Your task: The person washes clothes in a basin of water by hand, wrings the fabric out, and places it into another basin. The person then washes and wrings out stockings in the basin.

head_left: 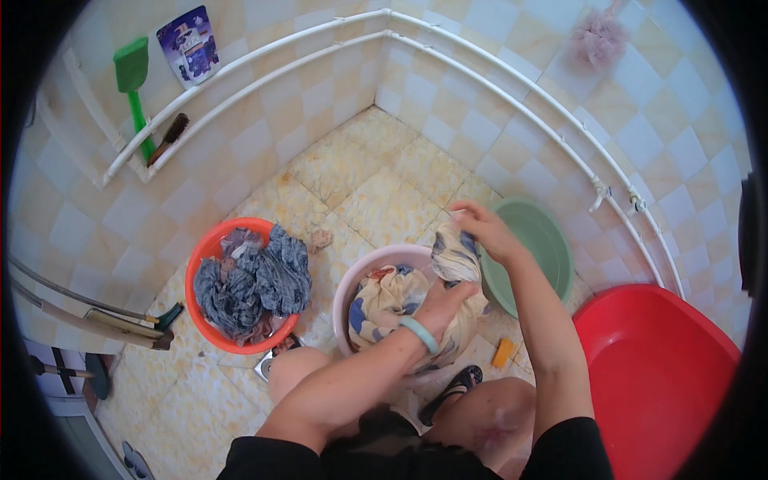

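the cream cloth (pixel 456 260) with blue patches is partly in the pink basin (pixel 342 308), and one bunched part is lifted over the right side of this basin. the left hand (pixel 445 307) has its fingers closed around the lower part of the bunch, and the right hand (pixel 488 232) grasps the upper end.

i judge that the cloth is soft and limp, not fragile, and probably wet, so it may be heavy and a little slippery. it is better to take it by a thick gathered fold, with both hands apart, because a single thin edge could slide away.

to the left of the pink basin is the orange basin (pixel 191 280), full of grey-blue clothes (pixel 252 276). just beyond its right side is the green basin (pixel 552 248), very near the right forearm, so the elbow has not much room there. farther right is the red tub (pixel 656 376). a yellow block (pixel 503 353) lies on the floor, to the near right of the pink basin; its kind i cannot tell. the knees also crowd the near side.
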Demonstrator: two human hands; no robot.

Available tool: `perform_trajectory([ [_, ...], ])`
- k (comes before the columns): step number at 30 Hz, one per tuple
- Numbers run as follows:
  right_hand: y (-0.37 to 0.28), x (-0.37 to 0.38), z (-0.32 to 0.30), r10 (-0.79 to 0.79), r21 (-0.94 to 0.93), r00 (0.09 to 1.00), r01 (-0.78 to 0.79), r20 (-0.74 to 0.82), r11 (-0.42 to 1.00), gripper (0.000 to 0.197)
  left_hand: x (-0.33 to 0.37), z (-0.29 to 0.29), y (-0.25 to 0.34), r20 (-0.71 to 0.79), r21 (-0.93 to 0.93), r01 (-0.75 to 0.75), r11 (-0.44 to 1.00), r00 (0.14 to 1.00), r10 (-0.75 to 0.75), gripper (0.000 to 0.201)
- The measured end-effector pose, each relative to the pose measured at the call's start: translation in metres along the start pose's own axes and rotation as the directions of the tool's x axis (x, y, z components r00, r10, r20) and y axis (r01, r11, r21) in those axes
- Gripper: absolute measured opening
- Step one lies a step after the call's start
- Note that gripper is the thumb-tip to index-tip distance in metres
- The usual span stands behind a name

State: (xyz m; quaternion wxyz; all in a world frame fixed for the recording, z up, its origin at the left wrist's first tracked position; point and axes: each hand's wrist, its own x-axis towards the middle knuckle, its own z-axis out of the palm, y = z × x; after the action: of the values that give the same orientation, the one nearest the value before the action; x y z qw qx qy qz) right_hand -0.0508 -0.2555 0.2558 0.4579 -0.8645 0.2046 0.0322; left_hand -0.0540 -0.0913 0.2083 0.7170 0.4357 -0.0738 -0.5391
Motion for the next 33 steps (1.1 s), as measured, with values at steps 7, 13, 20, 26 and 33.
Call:
perform_trajectory([
  [7,0.037,-0.022,0.042,-0.103,0.998,0.994,0.038,-0.032,0.059,0.083,-0.023,-0.01,0.035,0.346,-0.233,0.268,0.935,0.921,-0.178,0.042],
  [13,-0.017,-0.027,0.019,-0.422,0.974,0.882,0.225,-0.211,-0.015,0.086,-0.033,-0.006,0.04,0.62,-0.315,0.366,0.876,0.778,-0.102,0.047],
  [20,-0.015,-0.055,0.001,-0.328,0.906,0.911,0.338,-0.249,0.253,0.066,-0.038,0.006,0.054,0.464,-0.311,0.302,0.901,0.876,-0.133,0.055],
  [26,-0.031,-0.055,0.003,-0.103,0.822,0.994,0.097,-0.047,0.561,0.05,-0.028,0.011,0.048,0.337,-0.038,0.094,0.995,0.938,-0.076,0.052],
  [33,-0.04,-0.019,0.012,-0.097,0.036,0.99,0.094,0.106,0.995,0.034,-0.014,0.013,0.026,0.112,-0.037,0.177,0.983,0.979,-0.172,0.029],
])
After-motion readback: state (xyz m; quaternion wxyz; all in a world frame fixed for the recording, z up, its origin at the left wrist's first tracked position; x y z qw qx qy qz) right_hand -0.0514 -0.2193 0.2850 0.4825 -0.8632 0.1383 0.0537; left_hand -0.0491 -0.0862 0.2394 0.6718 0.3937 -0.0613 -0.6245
